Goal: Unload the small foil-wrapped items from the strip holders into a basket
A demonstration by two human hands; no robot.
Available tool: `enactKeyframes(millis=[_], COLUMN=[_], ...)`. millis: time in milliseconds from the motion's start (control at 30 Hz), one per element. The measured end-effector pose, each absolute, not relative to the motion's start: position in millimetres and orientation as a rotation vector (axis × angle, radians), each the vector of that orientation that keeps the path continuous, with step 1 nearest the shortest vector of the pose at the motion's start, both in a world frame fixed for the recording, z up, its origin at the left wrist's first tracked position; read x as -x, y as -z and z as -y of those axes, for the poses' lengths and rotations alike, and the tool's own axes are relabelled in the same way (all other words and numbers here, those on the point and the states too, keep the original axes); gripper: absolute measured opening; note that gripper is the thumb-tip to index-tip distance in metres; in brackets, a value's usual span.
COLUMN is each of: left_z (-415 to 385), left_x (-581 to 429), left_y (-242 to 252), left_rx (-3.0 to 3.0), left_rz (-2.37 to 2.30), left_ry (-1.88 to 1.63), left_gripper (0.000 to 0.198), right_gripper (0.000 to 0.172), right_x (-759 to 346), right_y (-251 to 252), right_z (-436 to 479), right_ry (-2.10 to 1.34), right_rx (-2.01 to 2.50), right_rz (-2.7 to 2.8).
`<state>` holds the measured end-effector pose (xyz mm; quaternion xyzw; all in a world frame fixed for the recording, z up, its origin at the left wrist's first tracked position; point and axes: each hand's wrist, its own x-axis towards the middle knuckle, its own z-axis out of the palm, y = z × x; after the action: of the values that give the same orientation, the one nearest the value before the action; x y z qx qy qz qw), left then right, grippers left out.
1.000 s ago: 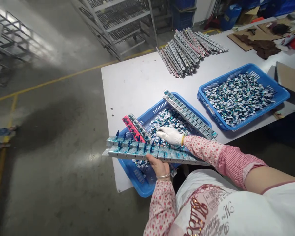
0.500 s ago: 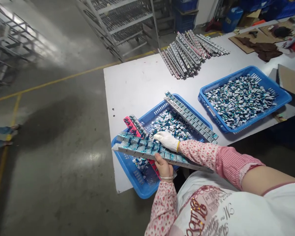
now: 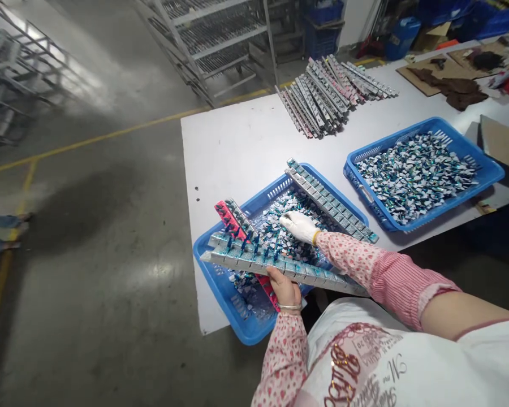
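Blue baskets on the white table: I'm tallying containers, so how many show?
2: one basket below the gloved right hand, the other basket farther right. Others may be out of view.

Cool, diffuse light falls from above; the white table (image 3: 233,141) is brightest around its far-left corner and greyer at its near-left corner, with deep shade under its near edge; off its left edge the concrete floor (image 3: 110,294) is dim, carrying a broad soft shadow, a hazy glare spot and, farther out, a pale sheen by the metal frames (image 3: 8,79), which blur; the silver strip (image 3: 318,276) shows small glints; the gloved right hand (image 3: 300,227) looks slightly washed out; the shirt (image 3: 385,362) stretches with wide-angle distortion toward the lower border.
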<state>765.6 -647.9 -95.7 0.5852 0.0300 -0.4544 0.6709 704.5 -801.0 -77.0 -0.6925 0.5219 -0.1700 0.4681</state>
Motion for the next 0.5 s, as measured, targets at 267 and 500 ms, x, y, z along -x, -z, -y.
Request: enactKeyframes(millis=[267,500], left_z=[647.5,652.0], left_x=[-759.5,-760.1], left_y=[97.2,80.1], left_rx=[-1.392,-1.31], left_rz=[-0.13,-0.006], left_ry=[0.958,0.93], left_gripper=[0.047,0.054], right_gripper=[0.049,0.031], right_x=[-746.4,-745.2], right_y=[42.4,39.5], right_z=[732.1,737.9], right_ry=[0.345,0.684], right_rx=[2.101,1.673], right_rz=[-1.015,-1.043])
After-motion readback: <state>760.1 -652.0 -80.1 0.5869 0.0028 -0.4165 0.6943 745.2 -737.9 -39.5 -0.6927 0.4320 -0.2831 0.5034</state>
